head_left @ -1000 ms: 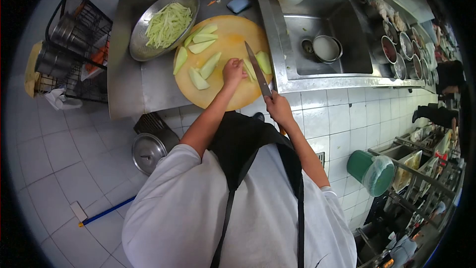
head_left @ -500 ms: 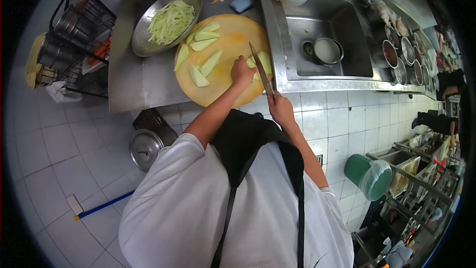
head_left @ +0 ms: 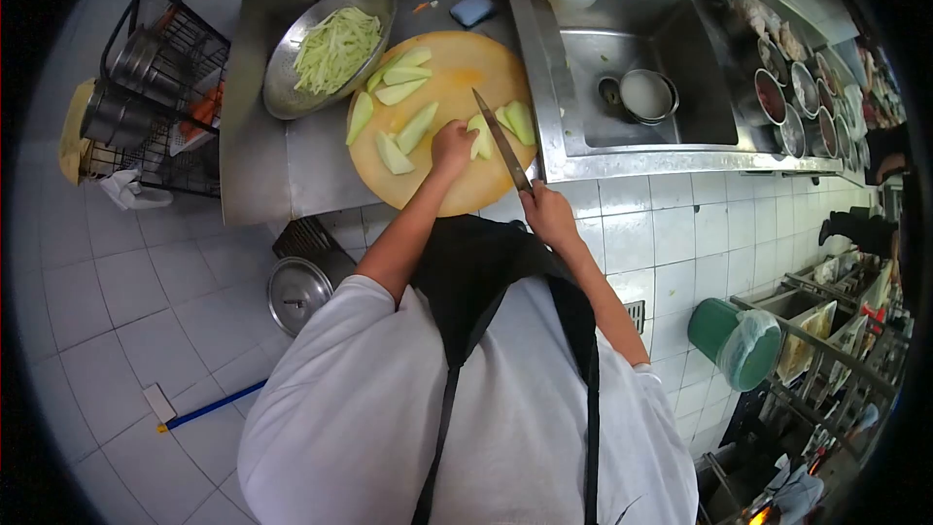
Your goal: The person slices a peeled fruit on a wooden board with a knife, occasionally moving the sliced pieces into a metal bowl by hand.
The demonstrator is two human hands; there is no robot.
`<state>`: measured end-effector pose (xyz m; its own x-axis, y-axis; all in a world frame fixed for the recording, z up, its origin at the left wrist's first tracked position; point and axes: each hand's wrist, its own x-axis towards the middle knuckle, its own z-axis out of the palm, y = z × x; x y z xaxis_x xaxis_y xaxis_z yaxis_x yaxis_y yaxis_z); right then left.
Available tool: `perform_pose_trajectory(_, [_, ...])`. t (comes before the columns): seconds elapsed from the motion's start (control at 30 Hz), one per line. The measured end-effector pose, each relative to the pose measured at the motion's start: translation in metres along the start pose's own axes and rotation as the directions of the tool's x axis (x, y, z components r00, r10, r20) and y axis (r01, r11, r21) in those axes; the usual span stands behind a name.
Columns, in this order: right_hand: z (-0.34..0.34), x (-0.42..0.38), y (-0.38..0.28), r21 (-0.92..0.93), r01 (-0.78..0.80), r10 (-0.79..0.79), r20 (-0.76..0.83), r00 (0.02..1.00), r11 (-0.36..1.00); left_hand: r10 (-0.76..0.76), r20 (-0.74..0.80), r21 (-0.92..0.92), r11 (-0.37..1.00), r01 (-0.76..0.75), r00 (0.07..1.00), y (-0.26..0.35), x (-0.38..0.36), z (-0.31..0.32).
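Observation:
My right hand (head_left: 549, 212) is wrapped round the handle of a long kitchen knife (head_left: 501, 143), its blade pointing away over the round wooden cutting board (head_left: 457, 196). Left of the blade, my left hand (head_left: 452, 148) is closed on a pale green vegetable wedge (head_left: 480, 137), partly covered by the fingers. More cut wedges (head_left: 521, 122) lie by the board's right edge. Several peeled wedges (head_left: 416, 127) are spread on the left half. A metal bowl (head_left: 280, 78) beside the board's upper left holds thin pale green strips (head_left: 338, 51).
A blue sponge (head_left: 472, 9) lies behind the board. To the right is a steel sink (head_left: 700, 78) with a small bowl (head_left: 645, 97) in it, then several metal containers (head_left: 770, 99). A wire rack with pots (head_left: 146, 63) stands left. A green bin (head_left: 714, 328) is at lower right.
My left hand has moved left with the wedge, away from the pieces at the board's right edge. The knife tip has swung slightly left. The whole view has shifted a little.

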<state>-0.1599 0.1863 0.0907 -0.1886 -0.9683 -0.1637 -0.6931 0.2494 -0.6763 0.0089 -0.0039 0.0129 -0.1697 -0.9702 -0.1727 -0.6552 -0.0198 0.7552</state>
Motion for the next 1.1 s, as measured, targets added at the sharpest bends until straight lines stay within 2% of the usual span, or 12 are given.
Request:
perform_pose_trajectory(0.1, [0.002,0.001,-0.002,0.058,0.024,-0.026,0.032,0.999,0.998,-0.092,0.075,-0.339,0.934,0.113,0.993,-0.009,-0.008,0.003])
perform_pose_trajectory(0.2, [0.004,0.005,-0.005,0.088,-0.018,0.011,0.076,0.997,0.996,-0.115,0.130,-0.324,0.934,0.151,0.985,0.002,-0.016,-0.004])
perform_pose_trajectory(0.3, [0.007,0.008,-0.003,0.054,0.012,-0.015,0.061,0.998,0.998,0.060,-0.099,0.045,0.997,-0.056,0.993,0.006,-0.019,-0.005])
perform_pose_trajectory(0.4, [0.004,0.012,-0.002,0.244,-0.089,0.047,0.172,0.984,0.966,-0.024,-0.120,-0.298,0.954,-0.013,0.993,-0.002,-0.015,-0.004])
perform_pose_trajectory(0.43, [-0.001,0.013,-0.007,0.379,-0.171,0.076,0.253,0.964,0.909,-0.096,0.134,-0.612,0.775,0.159,0.986,0.009,-0.019,-0.011])
perform_pose_trajectory(0.47, [-0.007,0.015,-0.012,0.497,-0.262,0.092,0.341,0.936,0.827,-0.072,0.386,-0.792,0.485,0.371,0.920,0.018,-0.024,-0.020])
perform_pose_trajectory(0.5, [-0.010,0.017,-0.015,0.594,-0.356,0.092,0.427,0.900,0.722,0.047,0.587,-0.805,0.142,0.576,0.808,0.024,-0.030,-0.025])
perform_pose_trajectory(0.6, [-0.009,0.030,-0.012,0.656,-0.404,0.067,0.475,0.877,0.638,0.237,0.533,-0.839,0.025,0.544,0.812,0.033,-0.038,-0.026])
perform_pose_trajectory(0.77, [-0.012,0.033,-0.012,0.706,-0.466,0.083,0.504,0.860,0.534,0.145,0.496,-0.861,0.214,0.462,0.856,0.003,-0.030,-0.012])
perform_pose_trajectory(0.9, [-0.012,0.036,-0.001,0.751,-0.404,0.214,0.343,0.914,0.522,-0.058,0.399,-0.812,0.442,0.381,0.915,0.004,-0.034,-0.017])
perform_pose_trajectory(1.0, [-0.023,0.033,0.001,0.728,-0.373,0.245,0.282,0.928,0.575,-0.147,0.174,-0.584,0.781,0.222,0.974,0.010,-0.027,-0.011])
perform_pose_trajectory(1.1, [-0.026,0.026,-0.002,0.587,-0.372,0.291,0.231,0.928,0.719,-0.140,0.095,-0.346,0.924,0.165,0.986,0.007,-0.011,0.005])
